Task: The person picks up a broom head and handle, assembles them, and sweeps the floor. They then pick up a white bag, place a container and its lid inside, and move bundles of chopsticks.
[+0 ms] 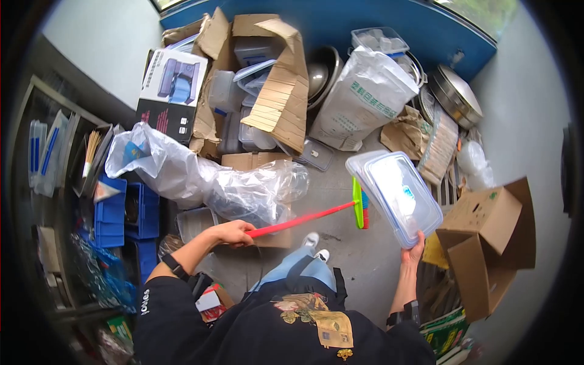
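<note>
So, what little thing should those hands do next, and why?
Probably set the clear, blue-rimmed plastic containers down, so the right hand can help steer the red-handled brush. The left hand alone grips it near the handle's end, while its bright green head looks close beside the containers and might bump them.

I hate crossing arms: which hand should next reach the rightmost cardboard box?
Probably the right hand: it holds the plastic container near that cardboard box, while the left hand, farther off, grips the red handle.
</note>
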Demonstrator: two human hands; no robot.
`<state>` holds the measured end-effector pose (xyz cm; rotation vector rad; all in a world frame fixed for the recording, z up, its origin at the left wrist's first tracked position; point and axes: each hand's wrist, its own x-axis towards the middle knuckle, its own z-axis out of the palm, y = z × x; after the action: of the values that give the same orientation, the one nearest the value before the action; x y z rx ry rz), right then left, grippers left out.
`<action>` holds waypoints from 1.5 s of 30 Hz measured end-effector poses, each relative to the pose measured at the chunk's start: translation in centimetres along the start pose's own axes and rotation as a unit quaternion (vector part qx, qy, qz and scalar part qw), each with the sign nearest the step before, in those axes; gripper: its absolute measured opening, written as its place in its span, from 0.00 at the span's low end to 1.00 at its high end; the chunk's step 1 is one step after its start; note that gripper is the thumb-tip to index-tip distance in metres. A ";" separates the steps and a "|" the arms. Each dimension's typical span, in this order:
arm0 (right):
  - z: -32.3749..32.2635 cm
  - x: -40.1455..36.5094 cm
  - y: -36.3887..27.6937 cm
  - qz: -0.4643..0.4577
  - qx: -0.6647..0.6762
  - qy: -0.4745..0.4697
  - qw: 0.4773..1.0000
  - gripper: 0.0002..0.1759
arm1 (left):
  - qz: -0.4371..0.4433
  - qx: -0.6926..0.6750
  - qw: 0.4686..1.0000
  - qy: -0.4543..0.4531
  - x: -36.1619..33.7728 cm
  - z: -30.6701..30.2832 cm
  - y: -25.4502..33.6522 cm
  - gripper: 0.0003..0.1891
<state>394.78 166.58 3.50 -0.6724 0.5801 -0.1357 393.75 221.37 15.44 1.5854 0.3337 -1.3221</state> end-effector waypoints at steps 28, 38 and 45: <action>67.6 30.6 43.5 0.333 -0.028 -0.194 0.922 0.21 | 0.114 -0.533 0.838 0.021 12.3 -17.2 11.4 0.15; 66.8 35.1 58.7 0.309 -0.122 -0.046 0.942 0.28 | 0.092 -0.501 0.860 0.015 14.0 -23.0 17.6 0.15; 69.2 36.8 62.9 0.374 -0.078 -0.004 0.924 0.31 | 0.111 -0.518 0.846 0.059 15.1 -25.5 18.6 0.12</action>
<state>459.34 242.55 -9.00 -0.5634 0.8108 0.6355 427.59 227.91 9.31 0.7319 0.7611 -0.6337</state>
